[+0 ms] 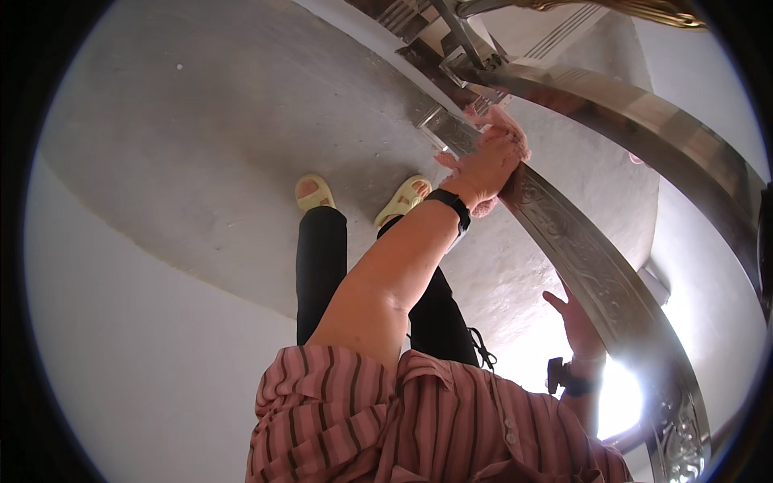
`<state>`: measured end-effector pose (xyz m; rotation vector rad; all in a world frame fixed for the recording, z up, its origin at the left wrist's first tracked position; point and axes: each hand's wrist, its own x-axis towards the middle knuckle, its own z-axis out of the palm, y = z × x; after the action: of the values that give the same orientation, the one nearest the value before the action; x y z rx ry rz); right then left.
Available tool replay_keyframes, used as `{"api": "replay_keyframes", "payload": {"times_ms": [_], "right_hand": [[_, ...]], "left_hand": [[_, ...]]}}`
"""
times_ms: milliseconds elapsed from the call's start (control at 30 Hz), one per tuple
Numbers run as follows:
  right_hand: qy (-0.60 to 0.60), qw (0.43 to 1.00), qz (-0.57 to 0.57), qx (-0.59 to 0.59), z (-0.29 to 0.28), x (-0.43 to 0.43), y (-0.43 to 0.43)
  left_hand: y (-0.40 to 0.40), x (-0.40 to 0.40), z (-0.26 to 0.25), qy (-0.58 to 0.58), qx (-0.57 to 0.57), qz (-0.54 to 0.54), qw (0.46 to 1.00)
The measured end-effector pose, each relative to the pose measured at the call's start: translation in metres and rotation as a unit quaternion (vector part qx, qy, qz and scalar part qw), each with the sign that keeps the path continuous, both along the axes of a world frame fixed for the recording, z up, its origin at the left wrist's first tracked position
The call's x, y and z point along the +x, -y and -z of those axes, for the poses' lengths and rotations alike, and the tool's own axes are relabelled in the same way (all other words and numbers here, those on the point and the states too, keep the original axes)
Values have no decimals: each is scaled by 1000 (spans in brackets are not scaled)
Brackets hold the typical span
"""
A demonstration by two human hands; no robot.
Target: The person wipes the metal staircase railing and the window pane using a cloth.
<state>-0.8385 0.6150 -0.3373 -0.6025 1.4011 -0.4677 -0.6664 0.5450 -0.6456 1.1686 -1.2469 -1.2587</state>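
My left hand (490,163) presses a pink cloth (502,124) against a polished metal rail (574,247) with an embossed scroll pattern. The cloth is bunched, and folds of it stick out around my fingers. Lower right, my right hand (580,326) is at the near edge of the same rail, its thumb spread away. The rail hides part of that hand, so whether it grips the metal cannot be told. Dark bands are on both wrists.
A second, smooth metal rail (652,115) curves along the right. Metal framework (459,60) and a gold-coloured ornamental part (634,9) are at the top. My feet in pale sandals (314,192) stand on the grey floor (199,133). A white wall (151,338) lies at lower left.
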Motion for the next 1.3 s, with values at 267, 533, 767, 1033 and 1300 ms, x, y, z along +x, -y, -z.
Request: {"api": "replay_keyframes", "payload": {"times_ms": [267,533,767,1033,1300], "right_hand": [[-277,921,-273,-3,19,-2,-17],[51,997,41,30,112,10,-19],[-61,937,220,265,266,20,-13],[195,874,432,104,322,70,10],[130,906,400,46,221,70,27]], "left_hand": [[7,-6,93,156,-63,-110,980],[-41,-2,115,100,256,-155,949],[-64,-33,55,-625,455,-341,535],[-62,-25,65,-674,436,-252,540],[-51,-26,-40,-716,428,-236,498]]}}
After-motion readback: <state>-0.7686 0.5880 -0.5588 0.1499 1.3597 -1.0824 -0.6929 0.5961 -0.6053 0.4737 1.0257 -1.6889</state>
